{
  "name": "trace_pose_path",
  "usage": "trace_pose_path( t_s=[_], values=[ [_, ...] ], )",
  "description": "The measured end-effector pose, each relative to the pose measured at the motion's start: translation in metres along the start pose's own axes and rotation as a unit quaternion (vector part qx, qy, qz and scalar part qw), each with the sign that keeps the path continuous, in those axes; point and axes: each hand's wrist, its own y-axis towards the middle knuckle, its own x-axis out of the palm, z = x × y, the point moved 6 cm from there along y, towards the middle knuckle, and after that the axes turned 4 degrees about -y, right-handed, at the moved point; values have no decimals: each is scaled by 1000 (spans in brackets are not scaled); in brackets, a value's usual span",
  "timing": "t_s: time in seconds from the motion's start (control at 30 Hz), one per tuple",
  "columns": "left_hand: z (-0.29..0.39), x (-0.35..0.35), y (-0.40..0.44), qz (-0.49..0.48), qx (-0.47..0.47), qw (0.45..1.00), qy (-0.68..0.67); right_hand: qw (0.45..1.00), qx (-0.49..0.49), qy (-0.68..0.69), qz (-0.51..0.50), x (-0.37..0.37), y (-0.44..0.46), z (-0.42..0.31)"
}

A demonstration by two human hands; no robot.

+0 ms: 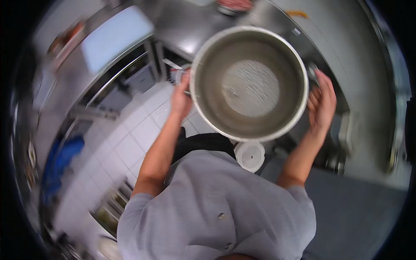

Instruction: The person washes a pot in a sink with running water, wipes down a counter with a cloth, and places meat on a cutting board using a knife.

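A large, deep metal stockpot (207, 93) is held up in front of me, its mouth facing the camera. Its base looks pale and streaky; whether a little liquid lies there I cannot make out. On the left side, my left hand (181, 99) is closed at the pot's handle, mostly hidden behind the fingers. My right hand (323, 102) curls around the handle on the opposite side, with part of the metal showing by the fingertips. Both forearms reach forward from my grey short sleeves.
A steel counter (177, 26) runs beyond the pot, with a white cutting board (117, 37) and a bowl of red food (234, 6). Below the pot is a round white perforated piece (250, 157). White floor tiles (130, 125) and a blue item (65, 160) lie left.
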Motion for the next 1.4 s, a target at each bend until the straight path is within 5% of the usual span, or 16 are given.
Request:
trace_pose_path(
  t_s=[0.17,0.47,0.67,0.9,1.03,1.23,1.3,1.37,1.4],
  values=[
    [5,98,75,-63,38,993,97,998,36,58,6,-66,108,39],
    [-125,185,167,-78,48,963,254,982,75,122,121,-191,236,223],
    [-193,163,222,-85,-4,959,272,976,60,107,179,-215,299,301],
    [-291,101,314,18,-139,942,306,958,20,-169,229,-242,353,428],
    [-336,39,336,64,-185,920,338,933,221,-235,160,-235,348,469],
    [-358,-3,333,192,-263,902,283,911,279,-278,119,-210,365,509],
    [-368,-34,344,163,-241,929,230,819,197,-512,169,-180,381,454],
    [-370,-36,350,129,-241,934,231,913,-11,-347,215,-144,419,430],
    [-362,-21,347,148,-248,922,260,911,-76,-326,242,-123,430,404]
  ],
)
